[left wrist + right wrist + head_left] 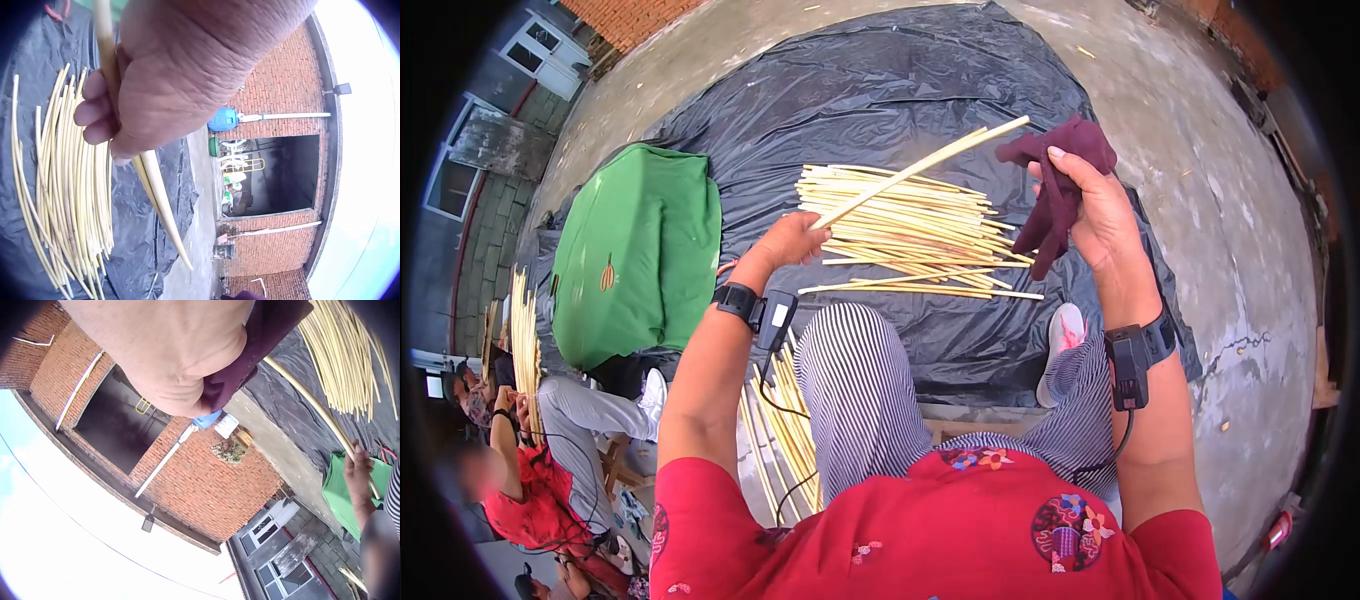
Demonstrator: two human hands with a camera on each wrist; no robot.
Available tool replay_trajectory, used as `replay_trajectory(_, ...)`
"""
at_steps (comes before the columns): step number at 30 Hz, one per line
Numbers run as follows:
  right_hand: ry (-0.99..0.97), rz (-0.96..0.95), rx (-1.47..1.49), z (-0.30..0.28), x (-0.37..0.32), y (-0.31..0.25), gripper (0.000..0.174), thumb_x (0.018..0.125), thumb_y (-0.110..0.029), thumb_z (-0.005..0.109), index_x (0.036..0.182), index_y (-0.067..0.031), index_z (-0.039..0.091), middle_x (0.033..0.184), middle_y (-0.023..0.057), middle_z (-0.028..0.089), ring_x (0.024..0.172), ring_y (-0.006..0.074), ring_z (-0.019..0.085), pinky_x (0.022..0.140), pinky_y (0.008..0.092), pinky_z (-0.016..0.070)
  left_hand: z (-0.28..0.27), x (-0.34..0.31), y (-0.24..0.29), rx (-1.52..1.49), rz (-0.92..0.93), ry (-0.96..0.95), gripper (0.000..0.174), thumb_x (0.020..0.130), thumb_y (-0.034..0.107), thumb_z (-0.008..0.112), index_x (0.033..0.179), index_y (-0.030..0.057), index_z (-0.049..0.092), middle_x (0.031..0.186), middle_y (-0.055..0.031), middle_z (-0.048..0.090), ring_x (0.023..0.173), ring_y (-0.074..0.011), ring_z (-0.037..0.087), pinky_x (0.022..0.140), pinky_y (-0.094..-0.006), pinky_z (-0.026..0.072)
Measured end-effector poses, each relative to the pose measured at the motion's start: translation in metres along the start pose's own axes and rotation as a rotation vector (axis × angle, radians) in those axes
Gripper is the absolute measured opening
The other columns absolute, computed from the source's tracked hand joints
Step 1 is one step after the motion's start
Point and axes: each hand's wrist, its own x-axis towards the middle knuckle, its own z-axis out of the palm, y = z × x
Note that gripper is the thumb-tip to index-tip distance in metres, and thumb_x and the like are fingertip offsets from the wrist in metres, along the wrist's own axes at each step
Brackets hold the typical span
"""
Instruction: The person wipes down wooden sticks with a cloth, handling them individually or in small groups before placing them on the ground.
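In the head view my left hand (793, 240) grips pale peeled sticks (930, 160) near one end, and they slant up to the right. Two of them show side by side beyond the thumb in the left wrist view, where the left hand (175, 81) has its fingers curled round them. My right hand (1103, 215) holds a crumpled dark purple cloth (1052, 190), its thumb on top and loose ends hanging down. The cloth is close to the sticks' far tips. Below them lies a pile of similar sticks (910, 215) on black plastic sheeting (880, 90).
A green cloth (630, 250) covers a bulky heap on the left, with orange-handled scissors (607, 273) on it. More sticks (785, 430) lie beside my left leg. At far left another person (550, 490) sits holding a bundle of sticks (525, 340). Concrete (1200, 220) surrounds the sheeting.
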Motion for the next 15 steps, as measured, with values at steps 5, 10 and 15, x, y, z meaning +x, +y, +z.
replay_trajectory(5,-0.073,-0.055,-0.022,0.006,-0.005,0.006,0.024,0.082,-0.017,0.066,0.102,-0.0062,0.059,0.09,0.0038,0.064,0.079,0.0127,0.06,0.071,0.0267,0.048,-0.026,-0.09,0.106,-0.57,0.172,-0.073,0.027,0.094,0.025,0.055,0.104,0.0003,0.056,0.066,-0.0012,0.054,0.047,-0.0065,0.048,0.044,-0.0201,0.0423)
replay_trajectory(10,-0.229,-0.197,-0.036,0.021,-0.016,-0.004,0.033,0.088,-0.033,0.061,0.107,-0.0057,0.056,0.093,0.0029,0.06,0.085,0.0111,0.054,0.077,0.0256,0.0441,0.019,-0.134,0.175,-1.052,0.338,-0.207,0.035,0.096,0.027,0.051,0.118,0.0009,0.046,0.067,-0.0015,0.051,0.044,-0.0055,0.043,0.039,-0.0184,0.0383)
replay_trajectory(15,-0.401,-0.132,-0.053,0.038,-0.03,0.022,0.054,0.092,-0.05,0.051,0.12,-0.0041,0.048,0.1,0.0024,0.056,0.093,0.0091,0.051,0.081,0.0234,0.0425,0.085,-0.104,0.195,-1.135,0.406,-0.141,0.021,0.098,0.03,0.047,0.106,0.0113,0.046,0.069,-0.0013,0.052,0.044,-0.0067,0.042,0.039,-0.0199,0.0353)
